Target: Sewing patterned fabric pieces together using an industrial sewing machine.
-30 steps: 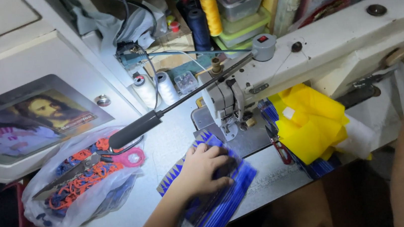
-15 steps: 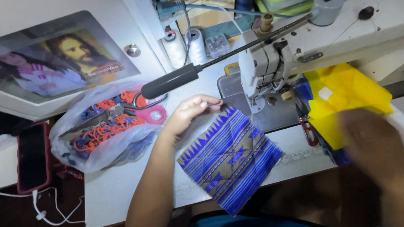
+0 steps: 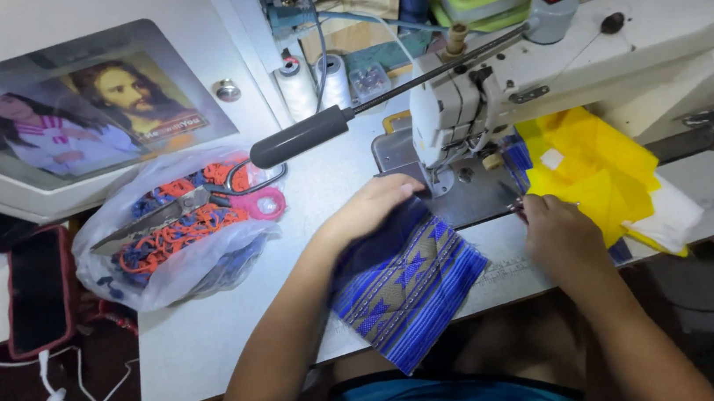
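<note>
A blue patterned fabric (image 3: 415, 287) lies on the white table, hanging over its near edge. Its far end reaches under the head of the white sewing machine (image 3: 623, 40). My left hand (image 3: 371, 210) lies on that far end beside the presser foot, fingers curled over the cloth. My right hand (image 3: 559, 228) is closed just right of the needle plate, with a small metal tool (image 3: 519, 205) sticking out of it. Yellow fabric (image 3: 592, 167) is piled under the machine arm, touching the right hand.
A plastic bag of orange and blue trims (image 3: 172, 246) sits to the left, with pink-handled scissors (image 3: 198, 204) on it. A black-gripped rod (image 3: 302, 135) juts from the machine. White thread spools (image 3: 301, 87) stand behind. A red-cased phone (image 3: 35, 292) and cables lie far left.
My right hand has come in from the lower right to the needle plate. My left hand has slid the blue fabric's end up to the presser foot.
</note>
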